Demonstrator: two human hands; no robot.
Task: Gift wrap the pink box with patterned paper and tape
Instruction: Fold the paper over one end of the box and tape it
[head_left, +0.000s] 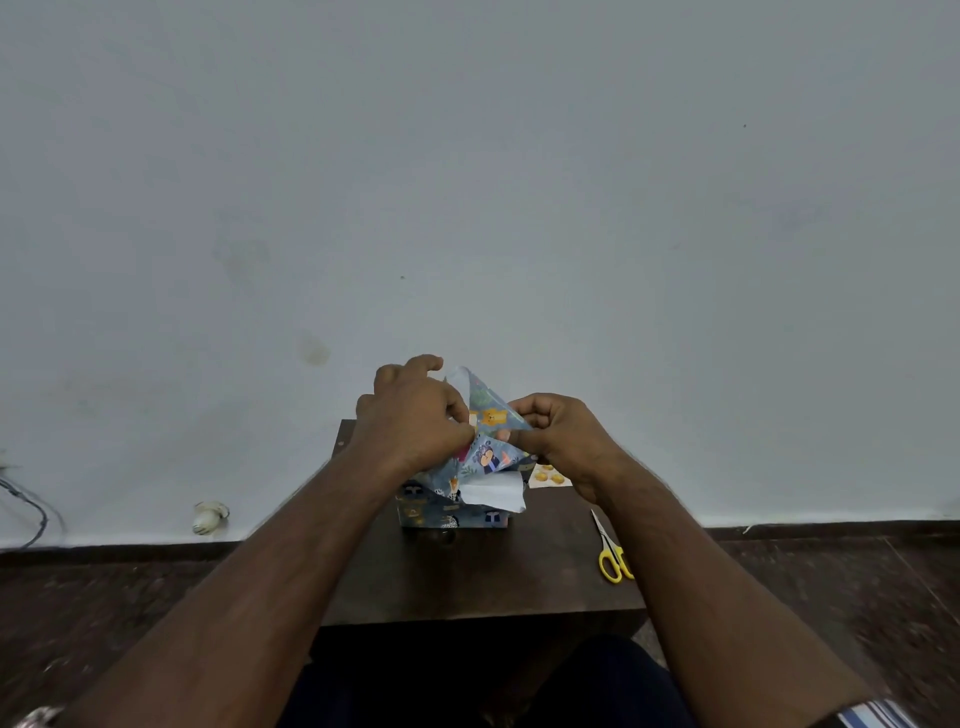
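Landmark: small dark wooden table (467, 582) in front of my knees, set against the pale wall (467, 182); all places below are given from it.

Pink box: on the table's far half, near the middle. Almost wholly covered; only a sliver of pink (460, 454) shows at the open top end, under my left thumb.

Patterned paper (452, 512): blue-grey with small cartoon animals, wrapped round the box's sides down to the table top. At the upper end it stands up in a loose triangular flap (491, 410), and its white underside (493, 491) folds out toward me.

Box contents: cannot tell; paper and my hands hide the inside.

Left hand (415, 421): above the table's far half, fingers curled, thumb and forefinger pinching the flap's left edge.

Right hand (558, 431): just right of the flap, fingers curled in, pinching its right corner. Both hands sit on the same fold, close together.

Tape: a small pale piece (472, 419) seems to lie on the flap by my left thumb; too small to be sure.

Scissors (613, 556): yellow handles, at the table's right edge, partly under my right forearm, blades pointing away from me.

Sticker sheet (550, 475): pale card with orange shapes, on the table's far right, behind my right wrist.

Floor beside the table: dark. A small white object (210, 516) lies at the wall's foot, well to the left.
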